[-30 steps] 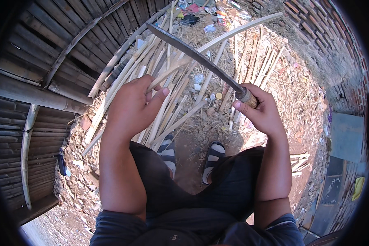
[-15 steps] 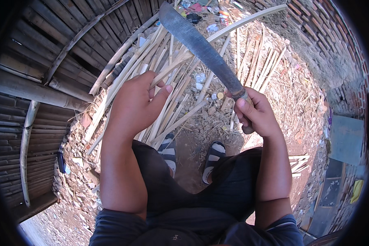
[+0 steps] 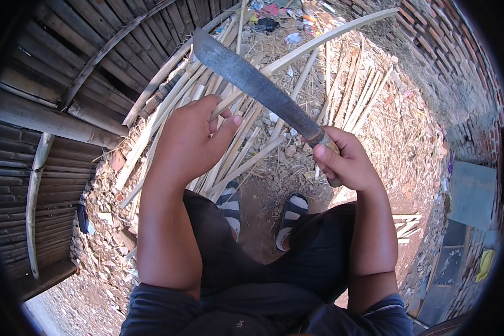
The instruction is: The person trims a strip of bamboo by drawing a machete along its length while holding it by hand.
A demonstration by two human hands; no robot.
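Observation:
My right hand [image 3: 344, 159] is closed around the wooden handle of a machete [image 3: 252, 81], whose broad dark blade slants up to the left. In my left hand [image 3: 199, 140] is the near end of a long pale bamboo strip [image 3: 325, 38], pinched between thumb and fingers. The strip runs away to the upper right and curves toward its far end. The blade crosses over the strip just beyond my left hand and hides a short part of it; whether they touch I cannot tell.
Many split bamboo strips [image 3: 243, 154] lie on the littered ground ahead, with another bundle [image 3: 350, 89] to the right. A bamboo wall [image 3: 45, 95] stands at left, a brick wall [image 3: 453, 61] at right. My sandalled feet [image 3: 291, 215] are below. Scattered rubbish [image 3: 269, 23] lies at the far end.
The machete has swung leftward, its tip now lower and farther left, and its handle slightly lower. My left hand and the bamboo strip have shifted slightly right.

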